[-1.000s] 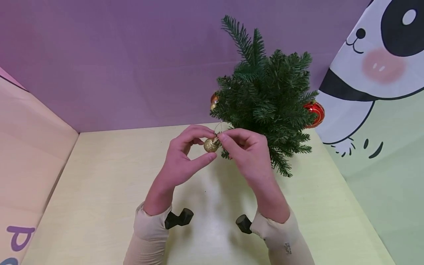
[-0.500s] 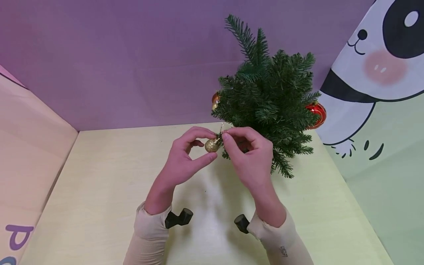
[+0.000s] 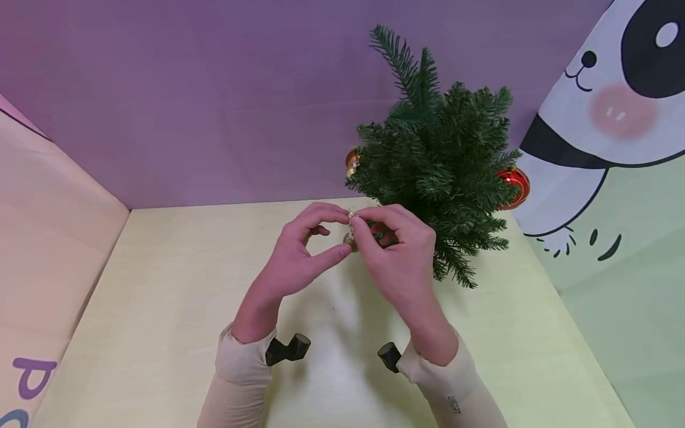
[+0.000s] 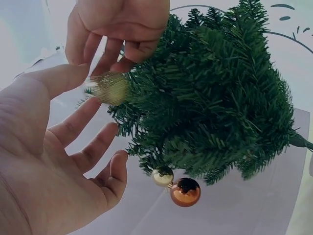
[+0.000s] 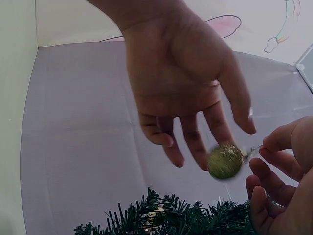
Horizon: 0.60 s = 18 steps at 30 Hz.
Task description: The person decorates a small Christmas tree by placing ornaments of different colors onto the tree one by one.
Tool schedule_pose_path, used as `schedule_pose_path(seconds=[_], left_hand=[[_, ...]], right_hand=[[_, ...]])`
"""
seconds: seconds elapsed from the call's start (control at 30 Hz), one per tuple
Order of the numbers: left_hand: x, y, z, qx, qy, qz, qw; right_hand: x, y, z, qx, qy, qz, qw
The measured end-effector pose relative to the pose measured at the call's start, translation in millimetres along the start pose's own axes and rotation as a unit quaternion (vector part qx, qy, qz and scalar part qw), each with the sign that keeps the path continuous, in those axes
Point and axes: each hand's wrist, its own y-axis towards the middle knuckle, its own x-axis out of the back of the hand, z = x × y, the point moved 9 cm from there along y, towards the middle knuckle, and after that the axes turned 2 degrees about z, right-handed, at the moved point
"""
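Observation:
A gold glitter bauble (image 5: 225, 161) hangs between the two hands, mostly hidden by fingers in the head view. By its thin hanging loop or neck, the right hand (image 3: 401, 255) pinches it between thumb and index finger; which of these cannot be told. The left hand (image 3: 294, 258) is spread around the bauble, thumb below and index finger above, with a gap between the tips. Its fingertips come close to the ball; contact is unclear. Just beyond and to the right stands a small green artificial Christmas tree (image 3: 433, 160), its lower left branches behind the right hand.
On the tree's left side hang an orange bauble (image 4: 186, 192) and a small gold bauble (image 4: 162, 176). A red bauble (image 3: 516, 187) hangs on its right. The pale table (image 3: 160, 297) is bordered by a purple backdrop (image 3: 214, 107) and a panda-printed panel (image 3: 631, 238).
The right hand has moved slightly left, closer to the left hand. The gold bauble, visible before between the hands, is now largely covered by fingers. The left hand has barely moved.

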Motion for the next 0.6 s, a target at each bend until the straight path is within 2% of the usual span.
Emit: schedule_pose_path(seconds=[0.2,0.37,0.5,0.6], left_hand=[[-0.7,3.9,-5.3,-0.006,0.006,-0.018,0.9998],[-2.6,6.2,-6.0,-0.019,-0.018,-0.036,0.9990],[2.2,7.0,-9.4,-0.036,-0.037,-0.058,0.9970],[5.2,8.9,-13.3,-0.047,-0.041,-0.062,0.9961]], right_hand=[[-3.5,-0.6,2.0,0.003,-0.004,0.013,1.000],[-3.1,-1.1,2.1,0.008,-0.005,0.016,1.000],[-1.1,-1.3,2.1,0.015,-0.008,0.017,1.000],[1.7,-1.4,2.2,0.018,-0.013,0.012,1.000]])
